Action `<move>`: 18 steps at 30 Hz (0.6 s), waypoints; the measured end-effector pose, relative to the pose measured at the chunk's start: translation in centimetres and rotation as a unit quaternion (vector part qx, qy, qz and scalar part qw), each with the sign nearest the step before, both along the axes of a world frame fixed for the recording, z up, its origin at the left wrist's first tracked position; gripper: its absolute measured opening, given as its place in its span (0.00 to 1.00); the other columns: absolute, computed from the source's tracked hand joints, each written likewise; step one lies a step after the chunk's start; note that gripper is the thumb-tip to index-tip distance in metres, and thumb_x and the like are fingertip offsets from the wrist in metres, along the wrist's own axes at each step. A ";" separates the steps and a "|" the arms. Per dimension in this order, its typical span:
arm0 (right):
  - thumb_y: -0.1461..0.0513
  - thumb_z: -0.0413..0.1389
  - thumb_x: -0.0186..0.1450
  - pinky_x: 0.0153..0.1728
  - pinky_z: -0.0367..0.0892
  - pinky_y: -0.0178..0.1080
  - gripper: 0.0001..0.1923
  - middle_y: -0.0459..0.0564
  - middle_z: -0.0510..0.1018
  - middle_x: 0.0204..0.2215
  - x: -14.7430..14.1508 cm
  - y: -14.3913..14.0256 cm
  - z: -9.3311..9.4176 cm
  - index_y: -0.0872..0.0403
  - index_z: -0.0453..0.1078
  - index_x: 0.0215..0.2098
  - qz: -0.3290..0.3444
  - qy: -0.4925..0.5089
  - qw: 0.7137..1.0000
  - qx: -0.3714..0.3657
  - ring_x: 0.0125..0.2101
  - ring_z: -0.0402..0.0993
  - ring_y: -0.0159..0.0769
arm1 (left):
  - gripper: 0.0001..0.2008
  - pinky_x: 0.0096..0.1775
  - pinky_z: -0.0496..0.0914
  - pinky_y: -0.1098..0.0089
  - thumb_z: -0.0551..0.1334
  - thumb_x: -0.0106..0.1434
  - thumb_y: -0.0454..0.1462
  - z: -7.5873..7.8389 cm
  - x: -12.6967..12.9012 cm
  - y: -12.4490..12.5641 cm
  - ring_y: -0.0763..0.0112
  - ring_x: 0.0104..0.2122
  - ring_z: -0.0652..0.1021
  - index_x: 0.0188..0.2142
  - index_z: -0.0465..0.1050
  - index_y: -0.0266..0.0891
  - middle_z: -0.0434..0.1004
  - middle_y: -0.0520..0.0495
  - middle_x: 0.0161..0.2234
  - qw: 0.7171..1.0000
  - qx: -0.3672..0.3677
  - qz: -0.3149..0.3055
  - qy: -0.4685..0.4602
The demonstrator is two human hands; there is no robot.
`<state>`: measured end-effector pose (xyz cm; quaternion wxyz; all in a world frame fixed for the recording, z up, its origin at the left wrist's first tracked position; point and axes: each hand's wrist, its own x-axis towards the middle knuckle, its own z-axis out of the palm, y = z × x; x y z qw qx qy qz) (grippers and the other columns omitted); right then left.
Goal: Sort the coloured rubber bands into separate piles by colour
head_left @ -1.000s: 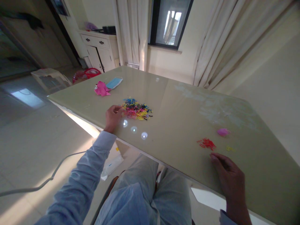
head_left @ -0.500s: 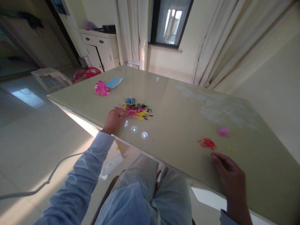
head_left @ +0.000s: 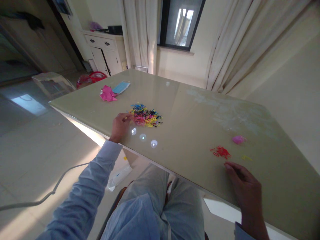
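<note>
A seated person is working at a glossy beige table (head_left: 190, 110), with the left hand (head_left: 120, 124) resting at the near-left edge of a mixed pile of small coloured bands (head_left: 145, 117), fingertips curled and touching its pink strands; whether they are pinching 1 band cannot be told at this size. Well to the right of that pile, the right hand (head_left: 246, 190) is lying flat and relaxed on the tabletop, gripping nothing, just short of a small sorted cluster of red bands (head_left: 220, 152). A pink cluster (head_left: 238, 139) and a few yellow bands (head_left: 246, 157) are sitting just beyond the red ones. Behind the pile, toward the far corner, a pink wrapper (head_left: 107, 94) and a blue face mask (head_left: 121, 87) are lying side by side. On so slick a surface, a careless drag of the left fingers looks likely to scatter bands off the near edge, or to pull several tangled colours at once
</note>
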<state>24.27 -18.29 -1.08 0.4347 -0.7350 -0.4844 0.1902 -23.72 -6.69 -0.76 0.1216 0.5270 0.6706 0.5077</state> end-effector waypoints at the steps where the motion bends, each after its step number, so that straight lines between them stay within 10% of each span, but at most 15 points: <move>1: 0.45 0.62 0.53 0.44 0.72 0.44 0.23 0.54 0.83 0.36 0.0 0.0 0.0 0.54 0.79 0.37 -0.001 0.002 1.000 0.002 0.39 0.78 0.47 | 0.13 0.33 0.69 0.70 0.62 0.57 0.42 0.0 0.0 0.0 0.71 0.27 0.72 0.35 0.81 0.35 0.78 0.45 0.32 0.999 -0.003 0.006 -0.034; 8: 0.46 0.62 0.53 0.43 0.72 0.44 0.23 0.54 0.83 0.35 -0.1 0.0 0.1 0.54 0.79 0.36 0.007 -0.005 1.000 0.019 0.38 0.79 0.47 | 0.17 0.21 0.60 0.76 0.69 0.48 0.43 0.9 -0.1 -0.1 0.78 0.20 0.68 0.34 0.77 0.33 0.74 0.50 0.24 0.959 0.010 0.017 -0.281; 18: 0.47 0.62 0.54 0.38 0.73 0.43 0.21 0.54 0.83 0.33 -0.3 0.1 0.3 0.54 0.79 0.34 0.024 -0.003 0.999 0.031 0.34 0.78 0.45 | 0.19 0.20 0.60 0.79 0.73 0.48 0.43 3.1 6.0 -1.9 0.82 0.22 0.70 0.37 0.75 0.36 0.79 0.47 0.35 0.867 -0.033 -0.166 -0.469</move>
